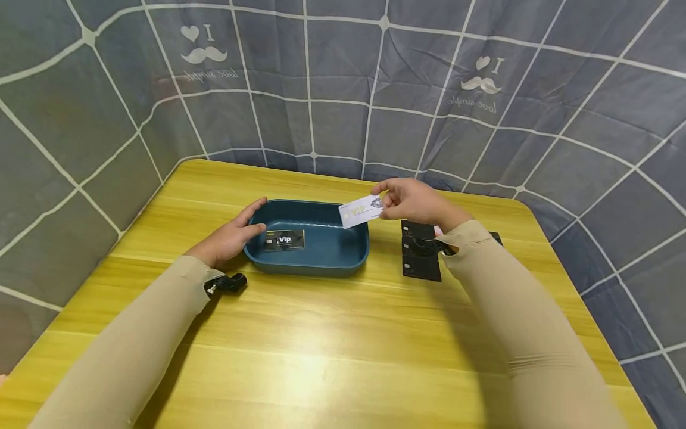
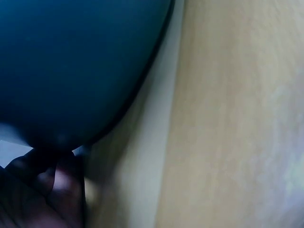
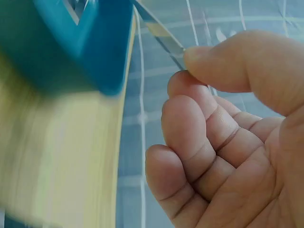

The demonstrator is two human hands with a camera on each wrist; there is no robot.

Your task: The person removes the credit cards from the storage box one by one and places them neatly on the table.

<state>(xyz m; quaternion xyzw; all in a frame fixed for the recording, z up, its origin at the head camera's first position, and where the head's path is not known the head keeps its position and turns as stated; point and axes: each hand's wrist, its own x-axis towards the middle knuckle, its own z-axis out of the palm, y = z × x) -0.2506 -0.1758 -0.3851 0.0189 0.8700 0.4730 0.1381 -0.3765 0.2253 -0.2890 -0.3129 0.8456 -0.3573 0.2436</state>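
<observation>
A dark teal plastic tub (image 1: 334, 245) stands at the back of the table, with a black Vip card (image 1: 285, 240) lying in its left part. My left hand (image 1: 227, 238) holds the tub's left end, thumb over the rim and fingers along the outside. In the left wrist view its fingers (image 2: 45, 185) meet the tub's outer wall. Above the tub's right end, my right hand (image 1: 415, 199) pinches a white VIP card (image 1: 360, 211) between thumb and fingers. The right wrist view shows that card (image 3: 164, 35) nearly edge-on, the other fingers curled beneath.
Several black VIP cards (image 1: 421, 269) lie in a column right of the tub, partly under my right wrist. A dark item (image 1: 496, 238) shows behind the right sleeve. The wooden table (image 1: 321, 345) meets a grey checked curtain (image 1: 343, 77) at the back and sides.
</observation>
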